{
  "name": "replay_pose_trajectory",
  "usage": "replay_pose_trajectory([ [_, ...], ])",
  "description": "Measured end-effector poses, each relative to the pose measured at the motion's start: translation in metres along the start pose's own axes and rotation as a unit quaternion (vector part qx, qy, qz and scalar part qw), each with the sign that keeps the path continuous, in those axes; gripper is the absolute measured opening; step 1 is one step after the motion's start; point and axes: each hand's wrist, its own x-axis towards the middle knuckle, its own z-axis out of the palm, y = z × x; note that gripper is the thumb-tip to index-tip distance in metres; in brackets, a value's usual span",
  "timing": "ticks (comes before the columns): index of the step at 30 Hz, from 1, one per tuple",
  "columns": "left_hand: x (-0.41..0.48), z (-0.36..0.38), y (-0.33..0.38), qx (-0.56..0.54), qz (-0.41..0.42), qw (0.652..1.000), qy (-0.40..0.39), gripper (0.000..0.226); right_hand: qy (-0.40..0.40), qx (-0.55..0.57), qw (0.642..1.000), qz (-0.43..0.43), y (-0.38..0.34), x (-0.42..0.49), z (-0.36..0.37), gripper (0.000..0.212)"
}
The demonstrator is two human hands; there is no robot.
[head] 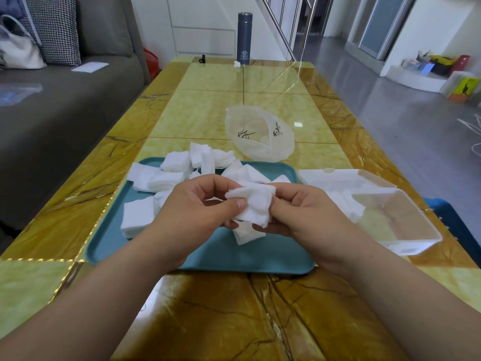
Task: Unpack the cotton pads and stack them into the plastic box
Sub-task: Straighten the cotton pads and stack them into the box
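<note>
Both forearms reach in over the tabletop, the left hand and right hand pinching 1 small stack of cotton pads with curled fingers above the teal tray, the plastic box just right.

The bench has a hard, highly glossy top with a veined, stone-like pattern that mirrors the light. The tray is smooth plastic with a dull satin sheen. The cotton pads are soft, matt and fibrous, with slightly fuzzy edges. The plastic box is clear and glossy, and the bag is thin, cloudy, crinkled film. The flask looks like matt-coated metal, the stair rail is polished metal, the sofa is matt woven cloth, and the floor is smooth and shiny.
</note>
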Motion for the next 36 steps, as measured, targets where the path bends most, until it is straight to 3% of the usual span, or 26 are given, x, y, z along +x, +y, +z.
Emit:
replay_pose_trajectory([
  [8,0.0,0.001,0.0,-0.001,-0.011,0.999,0.052,0.014,-0.046,0.037,0.998,0.018,-0.004,-0.002,-0.003,0.035],
  [15,0.002,-0.002,-0.001,-0.034,-0.026,0.997,0.065,0.006,0.014,0.06,0.998,0.031,0.001,0.003,-0.004,0.028],
  [25,0.004,-0.004,-0.001,0.01,0.001,0.998,0.067,0.007,0.099,0.024,0.994,0.027,0.005,0.006,-0.006,0.026],
  [29,0.002,-0.01,0.005,-0.001,0.0,1.0,0.019,0.011,0.132,0.001,0.991,0.02,0.006,0.007,-0.008,0.025],
  [32,0.0,-0.009,0.006,0.031,0.004,0.999,-0.014,0.009,0.115,-0.007,0.993,0.012,0.005,0.006,-0.006,0.025],
  [36,0.002,-0.006,0.004,0.047,0.008,0.999,0.0,0.007,0.058,-0.02,0.998,0.005,0.005,0.005,-0.003,0.025],
])
